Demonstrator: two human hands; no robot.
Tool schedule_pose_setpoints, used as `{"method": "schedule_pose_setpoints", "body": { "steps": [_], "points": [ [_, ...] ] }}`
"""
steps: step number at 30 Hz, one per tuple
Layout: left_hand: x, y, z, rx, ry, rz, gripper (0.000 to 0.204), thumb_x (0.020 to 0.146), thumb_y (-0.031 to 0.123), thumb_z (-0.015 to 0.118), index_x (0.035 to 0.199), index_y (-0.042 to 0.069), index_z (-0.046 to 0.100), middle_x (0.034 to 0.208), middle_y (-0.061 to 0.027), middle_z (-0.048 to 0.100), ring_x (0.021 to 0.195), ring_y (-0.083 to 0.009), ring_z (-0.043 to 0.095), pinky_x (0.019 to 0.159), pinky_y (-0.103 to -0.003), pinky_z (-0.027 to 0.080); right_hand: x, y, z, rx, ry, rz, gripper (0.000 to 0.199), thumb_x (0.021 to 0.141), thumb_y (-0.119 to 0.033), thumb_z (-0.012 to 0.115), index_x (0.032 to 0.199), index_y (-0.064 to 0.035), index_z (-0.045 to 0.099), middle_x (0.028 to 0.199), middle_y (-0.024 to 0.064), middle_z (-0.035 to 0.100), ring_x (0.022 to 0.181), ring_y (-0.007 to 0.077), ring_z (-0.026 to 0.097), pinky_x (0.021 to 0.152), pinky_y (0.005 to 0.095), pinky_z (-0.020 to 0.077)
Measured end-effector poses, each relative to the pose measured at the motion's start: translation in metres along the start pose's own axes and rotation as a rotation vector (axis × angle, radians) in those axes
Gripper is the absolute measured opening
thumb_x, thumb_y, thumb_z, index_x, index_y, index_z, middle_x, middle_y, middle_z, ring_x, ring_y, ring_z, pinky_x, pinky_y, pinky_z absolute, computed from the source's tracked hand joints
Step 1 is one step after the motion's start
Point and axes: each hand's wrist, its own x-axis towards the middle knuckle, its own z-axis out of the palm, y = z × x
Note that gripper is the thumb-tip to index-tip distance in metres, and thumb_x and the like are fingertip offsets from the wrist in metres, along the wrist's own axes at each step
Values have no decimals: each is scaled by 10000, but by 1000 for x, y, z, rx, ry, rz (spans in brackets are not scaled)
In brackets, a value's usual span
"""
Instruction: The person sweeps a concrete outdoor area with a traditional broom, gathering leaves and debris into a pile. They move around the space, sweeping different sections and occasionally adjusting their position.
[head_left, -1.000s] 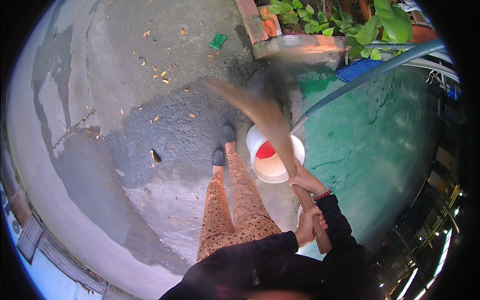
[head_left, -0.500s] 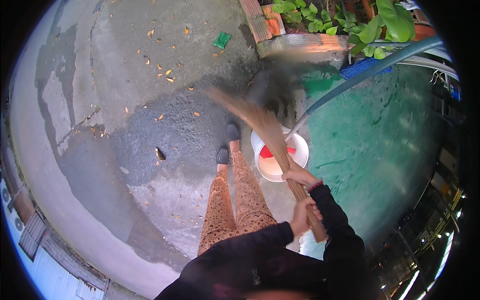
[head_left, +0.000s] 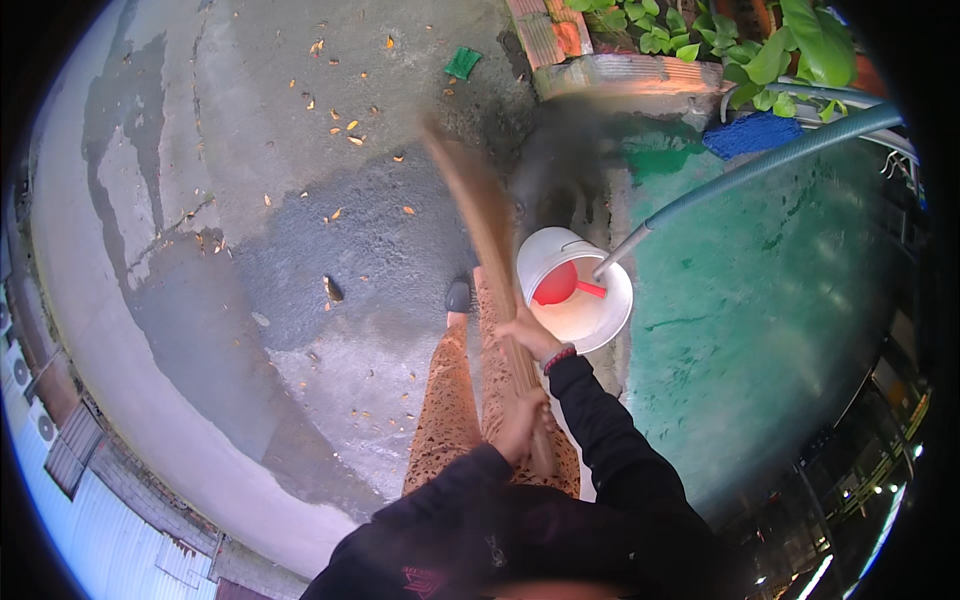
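Note:
A long brown straw broom (head_left: 486,225) slants across the middle, its far bristle end blurred over the wet concrete. My left hand (head_left: 518,425) is closed round the handle near its lower end, in front of my legs. Farther up the handle, my right hand (head_left: 530,332) grips it too, just beside a white bucket (head_left: 541,245). Inside the bucket lies a red plastic dipper (head_left: 556,285). A grey-green hose (head_left: 760,170) reaches over the bucket's rim with its pale end.
Wet and dry concrete (head_left: 330,220) with scattered yellow leaves spreads to the left. A green-painted floor (head_left: 730,300) lies right. At the back stand a brick planter edge (head_left: 640,75) with leafy plants, a blue mat (head_left: 752,134) and a green scrap (head_left: 462,63).
Both hands and the broom handle have swung left, away from the bucket, and the broom stands steeper. The whole view has shifted slightly, and more of the dipper shows.

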Motion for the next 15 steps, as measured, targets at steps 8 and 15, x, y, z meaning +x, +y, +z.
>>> {"method": "schedule_pose_setpoints", "body": {
  "steps": [8, 15],
  "points": [
    [32, 12, 13, 224, -121, 14, 261, 796, 44, 552, 1009, 40, 401, 650, -60, 492, 439, -169, 513, 399, -333, 461, -6, -73, -6, -65, 63, -98, 937, 655, -12, 609, 1451, -90, 122, 1047, 175, 495, 615, 240, 579, 464, 349, 516],
    [5, 113, 33, 494, -99, 281, 209, 811, 125, 539, 966, -6, 488, 652, -47, 519, 477, -165, 516, 487, -313, 477, 45, -93, 20, 79, 102, -2, 577, 721, -47, 599, 1230, -55, 327, 700, 114, 516, 472, 230, 559, 425, 398, 496]
  ]
}}
